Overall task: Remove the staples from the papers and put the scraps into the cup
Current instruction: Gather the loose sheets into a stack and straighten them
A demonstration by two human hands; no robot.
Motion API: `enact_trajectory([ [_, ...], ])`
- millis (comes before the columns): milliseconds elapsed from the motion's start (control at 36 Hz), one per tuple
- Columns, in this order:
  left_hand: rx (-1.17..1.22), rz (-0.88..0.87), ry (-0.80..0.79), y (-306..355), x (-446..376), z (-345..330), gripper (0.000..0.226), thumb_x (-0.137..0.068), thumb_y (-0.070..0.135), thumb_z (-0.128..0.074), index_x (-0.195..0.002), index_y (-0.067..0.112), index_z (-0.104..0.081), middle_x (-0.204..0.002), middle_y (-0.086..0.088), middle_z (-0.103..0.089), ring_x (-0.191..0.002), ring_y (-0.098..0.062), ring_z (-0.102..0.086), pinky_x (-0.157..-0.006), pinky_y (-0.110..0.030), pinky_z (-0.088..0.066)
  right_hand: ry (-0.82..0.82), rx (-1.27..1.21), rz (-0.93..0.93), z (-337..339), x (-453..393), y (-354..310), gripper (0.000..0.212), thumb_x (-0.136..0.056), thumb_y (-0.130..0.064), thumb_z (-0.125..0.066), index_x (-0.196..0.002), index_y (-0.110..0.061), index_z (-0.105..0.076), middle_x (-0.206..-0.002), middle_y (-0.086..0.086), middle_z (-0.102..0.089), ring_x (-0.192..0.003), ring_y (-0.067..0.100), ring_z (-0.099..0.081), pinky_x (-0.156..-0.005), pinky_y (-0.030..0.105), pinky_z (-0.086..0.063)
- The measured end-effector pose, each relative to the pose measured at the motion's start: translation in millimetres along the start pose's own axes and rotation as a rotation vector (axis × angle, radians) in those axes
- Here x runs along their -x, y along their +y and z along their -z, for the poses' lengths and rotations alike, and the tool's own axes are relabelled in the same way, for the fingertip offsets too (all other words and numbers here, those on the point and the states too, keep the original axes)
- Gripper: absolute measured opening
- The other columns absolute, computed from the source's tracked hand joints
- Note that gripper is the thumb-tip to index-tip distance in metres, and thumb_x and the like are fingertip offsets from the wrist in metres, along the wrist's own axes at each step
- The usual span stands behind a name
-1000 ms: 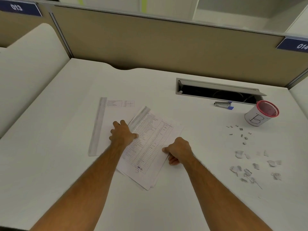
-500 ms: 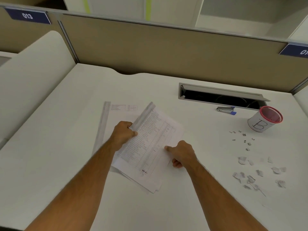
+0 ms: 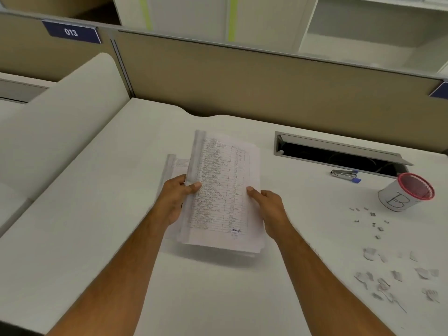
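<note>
Papers [image 3: 219,190], a light, floppy sheaf, pinched at both side edges by left hand [image 3: 178,194] and right hand [image 3: 268,207]; any staples apparently blurred.

A blue sign [image 3: 71,32] is sitting on top of the partition [image 3: 242,76] at the far left, and it is reading "013" in white digits. Over at the right edge, a second blue sign [image 3: 440,91] is poking into view, but its digits are falling outside the picture. Down on the desk, the cup [image 3: 400,196] with the red mesh rim is showing a big hand-drawn letter "B" on its white wrap. The stack of papers [image 3: 218,190] is carrying a printed table of rows, yet the print is coming through too small and blurred to read, as is the blue scribble near its bottom.
</note>
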State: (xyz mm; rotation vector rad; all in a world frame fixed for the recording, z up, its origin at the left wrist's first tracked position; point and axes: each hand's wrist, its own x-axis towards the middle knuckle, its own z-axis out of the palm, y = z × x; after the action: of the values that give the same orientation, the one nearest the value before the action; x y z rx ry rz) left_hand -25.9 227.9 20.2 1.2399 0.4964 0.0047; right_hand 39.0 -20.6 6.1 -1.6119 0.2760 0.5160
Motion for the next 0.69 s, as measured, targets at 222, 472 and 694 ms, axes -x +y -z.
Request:
enact_trajectory([
  [222, -0.003, 0.006, 0.141, -1.2, -4.4, 24.4, 0.023, -0.089, 0.000, -0.070, -0.110, 0.010, -0.071, -0.103, 0.001, -0.079, -0.095, -0.015, -0.075, -0.072, -0.020, -0.059, -0.142, -0.035, 0.006, -25.8, -14.8, -3.6, 0.025, -0.087, -0.013, -0.073, -0.111, -0.014, -0.066, -0.109, 0.003, -0.075, -0.095, 0.024, -0.074, -0.086, 0.045, -0.060],
  [472, -0.325, 0.029, 0.349, -7.1, -22.4, 51.9, 0.025, -0.089, 0.007, -0.072, -0.114, 0.006, -0.067, -0.111, -0.010, -0.073, -0.100, -0.028, -0.070, -0.089, -0.041, -0.058, -0.034, 0.163, 0.110, -76.1, -23.7, 0.3, 0.028, -0.086, -0.005, -0.070, -0.110, -0.018, -0.060, -0.110, 0.003, -0.071, -0.093, 0.018, -0.070, -0.081, 0.031, -0.059],
  [694, -0.765, -0.051, 0.508, -16.1, -32.4, 52.1, 0.014, -0.091, 0.007, -0.067, -0.103, 0.002, -0.063, -0.104, -0.014, -0.069, -0.086, -0.024, -0.065, -0.063, -0.022, -0.052, 0.075, 0.652, 0.236, -100.7, -40.4, 7.2, 0.060, -0.089, -0.015, -0.069, -0.143, -0.006, -0.043, -0.133, 0.012, -0.055, -0.117, 0.024, -0.056, -0.095, 0.028, -0.050],
])
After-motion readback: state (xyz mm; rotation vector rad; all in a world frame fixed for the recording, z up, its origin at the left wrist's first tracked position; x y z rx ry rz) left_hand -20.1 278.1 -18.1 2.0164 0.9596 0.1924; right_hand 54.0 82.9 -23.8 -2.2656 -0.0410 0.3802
